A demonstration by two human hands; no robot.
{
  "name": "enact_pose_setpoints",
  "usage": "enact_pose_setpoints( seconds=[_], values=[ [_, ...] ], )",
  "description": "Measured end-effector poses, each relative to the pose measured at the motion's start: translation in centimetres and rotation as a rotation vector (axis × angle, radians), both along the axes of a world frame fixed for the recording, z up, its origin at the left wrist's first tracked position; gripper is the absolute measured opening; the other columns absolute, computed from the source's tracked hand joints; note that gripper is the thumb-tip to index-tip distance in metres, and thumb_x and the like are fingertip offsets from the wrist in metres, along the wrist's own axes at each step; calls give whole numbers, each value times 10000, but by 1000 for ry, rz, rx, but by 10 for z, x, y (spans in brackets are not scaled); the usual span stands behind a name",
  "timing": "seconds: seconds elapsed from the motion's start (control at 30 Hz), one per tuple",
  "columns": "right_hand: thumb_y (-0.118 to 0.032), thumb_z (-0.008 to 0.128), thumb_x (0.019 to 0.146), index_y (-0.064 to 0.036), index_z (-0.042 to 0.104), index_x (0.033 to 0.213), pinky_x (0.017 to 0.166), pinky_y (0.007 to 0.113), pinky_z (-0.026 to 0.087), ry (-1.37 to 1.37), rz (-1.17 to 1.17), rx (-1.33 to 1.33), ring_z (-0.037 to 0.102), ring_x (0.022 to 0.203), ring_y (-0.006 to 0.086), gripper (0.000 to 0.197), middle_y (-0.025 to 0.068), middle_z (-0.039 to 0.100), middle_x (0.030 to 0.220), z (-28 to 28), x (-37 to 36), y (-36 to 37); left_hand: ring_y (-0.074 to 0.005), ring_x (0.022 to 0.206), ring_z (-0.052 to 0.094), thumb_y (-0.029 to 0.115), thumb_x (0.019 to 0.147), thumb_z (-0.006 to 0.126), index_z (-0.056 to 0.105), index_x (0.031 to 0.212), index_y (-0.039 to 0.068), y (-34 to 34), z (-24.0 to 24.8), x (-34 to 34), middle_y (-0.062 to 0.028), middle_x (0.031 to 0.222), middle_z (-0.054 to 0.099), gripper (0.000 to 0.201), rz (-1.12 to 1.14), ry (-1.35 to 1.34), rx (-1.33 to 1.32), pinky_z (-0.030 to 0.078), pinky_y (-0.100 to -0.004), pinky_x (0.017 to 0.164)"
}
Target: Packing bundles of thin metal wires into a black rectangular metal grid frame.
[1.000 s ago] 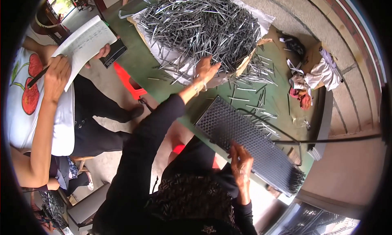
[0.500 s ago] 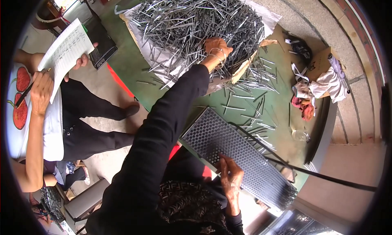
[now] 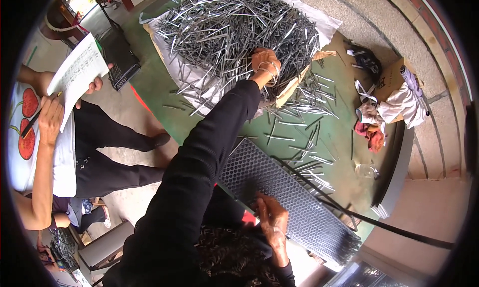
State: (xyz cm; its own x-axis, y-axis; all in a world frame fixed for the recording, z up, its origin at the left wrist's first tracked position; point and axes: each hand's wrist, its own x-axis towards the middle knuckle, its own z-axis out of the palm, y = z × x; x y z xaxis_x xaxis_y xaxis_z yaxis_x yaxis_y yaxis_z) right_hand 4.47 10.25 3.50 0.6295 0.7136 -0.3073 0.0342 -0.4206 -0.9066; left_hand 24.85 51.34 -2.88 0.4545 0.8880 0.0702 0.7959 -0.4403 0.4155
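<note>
My left hand [image 3: 266, 61], with a bracelet at the wrist, is curled into the heap of thin silvery metal rods [image 3: 219, 32]. Its fingertips are buried among the rods, so what they hold is hidden. My right hand [image 3: 273, 218] is over the near edge of a long dark tray [image 3: 294, 204] patterned with rows of round holes. Its thumb and fingers are drawn together at the tray's surface; anything between them is too small to make out. The heap lies on pale sheeting [image 3: 327, 25] with cardboard edges.
Loose rods lie scattered on the green table [image 3: 169, 120]. A black strap or bar [image 3: 394, 227] crosses the right side. Cloths [image 3: 406, 107], a cardboard box [image 3: 391, 80] and a clear cup [image 3: 366, 170] sit at right. At left another person holds a pen and paper [image 3: 77, 67].
My right hand has shifted slightly left and down along the tray. My left hand remains in the heap. The whole view has moved a little, and the other person's paper has dropped slightly.
</note>
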Motion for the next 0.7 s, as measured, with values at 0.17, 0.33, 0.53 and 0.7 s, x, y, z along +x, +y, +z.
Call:
enact_pose_setpoints(
  seconds=[0.17, 0.33, 0.53, 0.7],
  values=[
    [-65, 574, 944, 31, 659, 1107, 573, 235, 466, 18, -10, 4, 568, 620, 91, 207, 75, 664, 783, -2, 5, 0, -242, 871, 714, 257, 802, 677, 462, 1190, -169, -3, 5, 21, -149, 959, 704, 616, 28, 187, -90, 574, -344, 646],
    [-69, 576, 944, 26, 658, 1110, 561, 236, 466, 46, 17, 33, 569, 607, 91, 208, 70, 656, 772, -5, 2, 4, -281, 855, 709, 370, 710, 775, 459, 1111, -68, 11, -9, 12, -157, 934, 697, 672, 409, -127, -181, 566, -341, 723],
    [-83, 600, 933, -16, 669, 1103, 548, 271, 495, -17, -29, -10, 621, 587, 131, 195, 95, 667, 756, -3, 8, -1, -224, 883, 710, 252, 776, 663, 448, 1268, -157, -21, 9, 12, -132, 1001, 712, 675, 78, -33, -52, 560, -309, 673],
    [-82, 601, 932, -16, 674, 1089, 555, 276, 496, 32, 99, 54, 623, 590, 132, 185, 99, 669, 752, 0, -1, 12, -246, 794, 715, 252, 882, 566, 574, 1161, -83, 72, -47, -8, -146, 897, 720, 436, 15, 302, 204, 563, -344, 645]
  ],
)
